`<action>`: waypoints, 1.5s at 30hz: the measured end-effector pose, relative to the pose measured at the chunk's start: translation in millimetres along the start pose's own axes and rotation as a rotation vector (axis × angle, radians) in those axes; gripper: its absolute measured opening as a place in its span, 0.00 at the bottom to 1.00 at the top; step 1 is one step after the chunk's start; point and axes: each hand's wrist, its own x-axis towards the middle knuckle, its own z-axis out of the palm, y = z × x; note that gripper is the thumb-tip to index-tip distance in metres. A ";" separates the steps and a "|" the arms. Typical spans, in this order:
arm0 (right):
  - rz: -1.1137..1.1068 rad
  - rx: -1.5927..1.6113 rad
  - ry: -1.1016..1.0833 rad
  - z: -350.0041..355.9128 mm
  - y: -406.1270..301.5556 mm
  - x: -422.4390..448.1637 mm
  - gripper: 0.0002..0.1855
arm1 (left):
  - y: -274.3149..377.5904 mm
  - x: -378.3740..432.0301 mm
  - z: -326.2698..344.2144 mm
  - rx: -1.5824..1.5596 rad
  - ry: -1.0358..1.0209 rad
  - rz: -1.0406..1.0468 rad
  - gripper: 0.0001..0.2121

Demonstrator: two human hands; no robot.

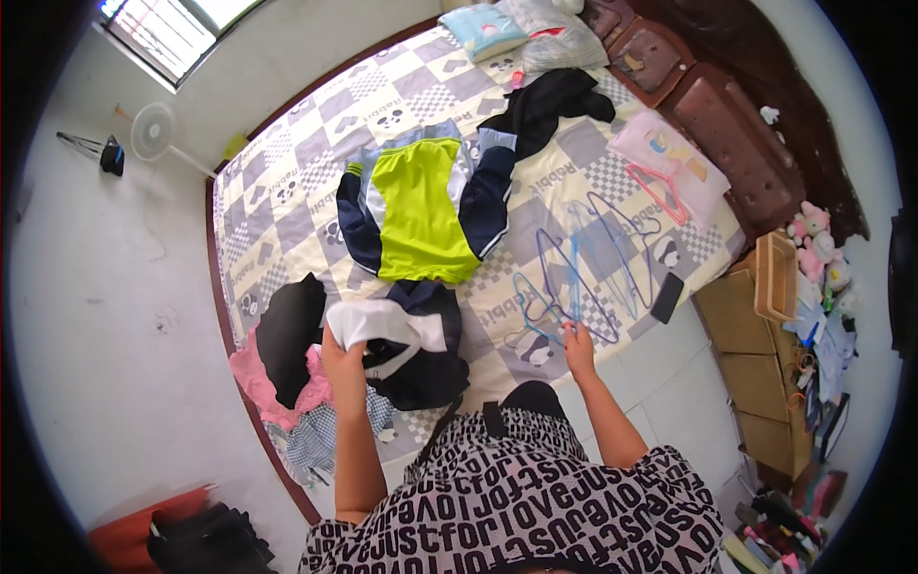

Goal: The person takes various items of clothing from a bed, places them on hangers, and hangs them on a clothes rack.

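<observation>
My left hand (346,359) is closed on a bunched white garment (373,323), held above dark clothing (430,380) near the bed's front edge. My right hand (579,343) grips a plastic clothes hanger (543,316); whether its fingers hold more than one hanger cannot be told. Several blue and purple hangers (609,251) lie in a tangle just beyond that hand. A lime-green and navy long-sleeved top (423,215) is spread face up on the bed. Left of my left hand lie a black garment (290,337), pink clothing (251,373) and a blue checked garment (315,438).
The bed (287,208) has a patterned sheet. On it are a black garment (545,107), a folded pink item (667,158) with a pink hanger (663,194), pillows (484,32) and a smartphone (668,298). Right stand cardboard boxes (746,380) and a basket (774,276); left, a fan (153,131).
</observation>
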 end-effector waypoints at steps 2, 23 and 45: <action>-0.208 -0.310 -0.028 -3.4 16.5 8.6 0.09 | 0.3 8.3 -1.7 -0.020 -0.049 0.028 0.18; -0.286 -0.379 0.097 -2.1 60.9 102.0 0.12 | -39.8 -14.8 -59.3 -0.060 -0.127 -0.140 0.14; -0.269 0.097 -0.438 39.8 -235.8 -72.7 0.12 | 18.8 37.4 -50.8 0.204 0.108 0.175 0.14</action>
